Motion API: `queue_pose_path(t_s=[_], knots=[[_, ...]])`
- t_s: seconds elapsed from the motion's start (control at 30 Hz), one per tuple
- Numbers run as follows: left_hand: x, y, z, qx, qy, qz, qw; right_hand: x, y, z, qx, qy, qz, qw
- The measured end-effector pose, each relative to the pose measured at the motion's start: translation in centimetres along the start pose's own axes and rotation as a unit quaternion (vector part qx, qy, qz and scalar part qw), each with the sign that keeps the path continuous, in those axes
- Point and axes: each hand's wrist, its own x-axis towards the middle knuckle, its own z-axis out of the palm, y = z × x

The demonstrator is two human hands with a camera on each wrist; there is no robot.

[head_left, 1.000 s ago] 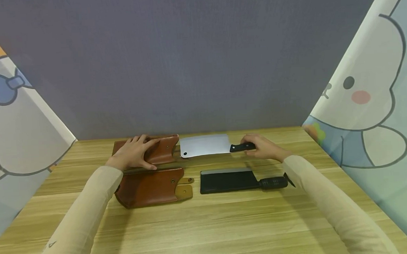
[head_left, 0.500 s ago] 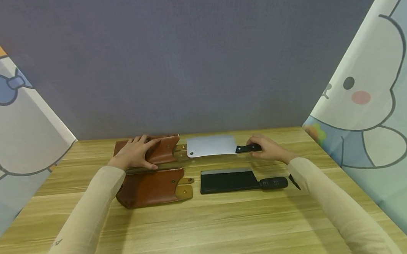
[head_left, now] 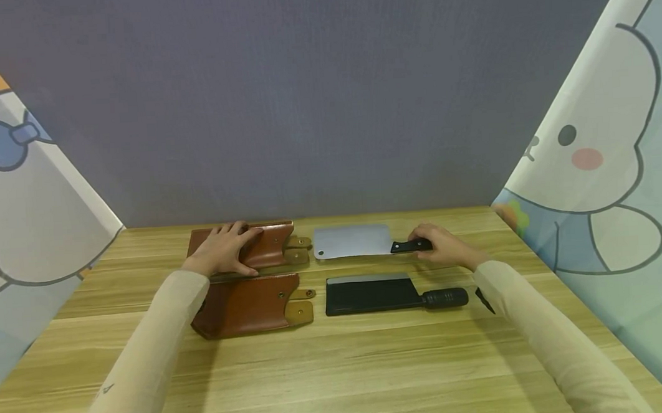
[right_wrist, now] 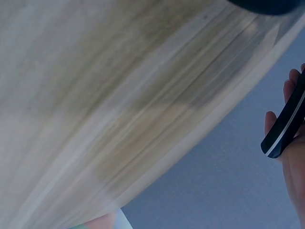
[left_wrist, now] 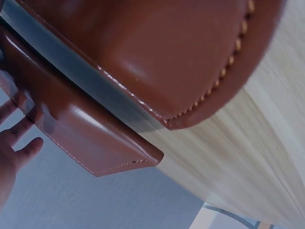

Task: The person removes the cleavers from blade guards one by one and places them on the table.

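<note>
In the head view, a brown leather knife sheath (head_left: 268, 244) lies at the back left. My left hand (head_left: 223, 249) holds it from above, thumb at the near edge and fingers spread over the far side. My right hand (head_left: 440, 246) grips the black handle (head_left: 410, 246) of a cleaver (head_left: 352, 241). Its shiny broad blade points left, just right of the sheath's tan snap straps (head_left: 297, 256). The right wrist view shows fingers (right_wrist: 270, 119) around the handle's butt end (right_wrist: 281, 131). A second brown sheath (head_left: 246, 307) lies in front of the first.
A dark-bladed cleaver (head_left: 372, 293) with a ribbed black handle (head_left: 445, 298) lies on the wooden table (head_left: 340, 374), right of the near sheath. A grey-purple panel (head_left: 303, 108) stands behind. Cartoon-printed panels (head_left: 591, 130) flank the table.
My right hand has drawn the cleaver to the right and lowered it, so its blade is farther from the sheath and the straps show. The far sheath and left hand have shifted slightly right.
</note>
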Motion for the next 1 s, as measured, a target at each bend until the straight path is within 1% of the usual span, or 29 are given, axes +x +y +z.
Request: queue_pose_path(t_s=[0.23, 0.63, 0.8, 1.0], knots=[[0.26, -0.26, 0.34, -0.009, -0.01, -0.01, 0.9999, -0.35, 0.55, 0.45, -0.003, -0.009, 0.007, 1.0], [0.46, -0.09, 0.82, -0.028, -0.016, -0.014, 0.9994, -0.54, 0.28, 0.5, 0.004, -0.02, 0.021, 1.0], [0.51, -0.06, 0.85, -0.04, -0.026, -0.019, 0.9987, -0.43, 0.65, 0.64, 0.006, -0.018, 0.012, 1.0], [0.69, -0.2, 0.92, -0.045, -0.047, -0.027, 0.9975, -0.33, 1.01, 0.81, 0.007, -0.021, 0.009, 1.0]])
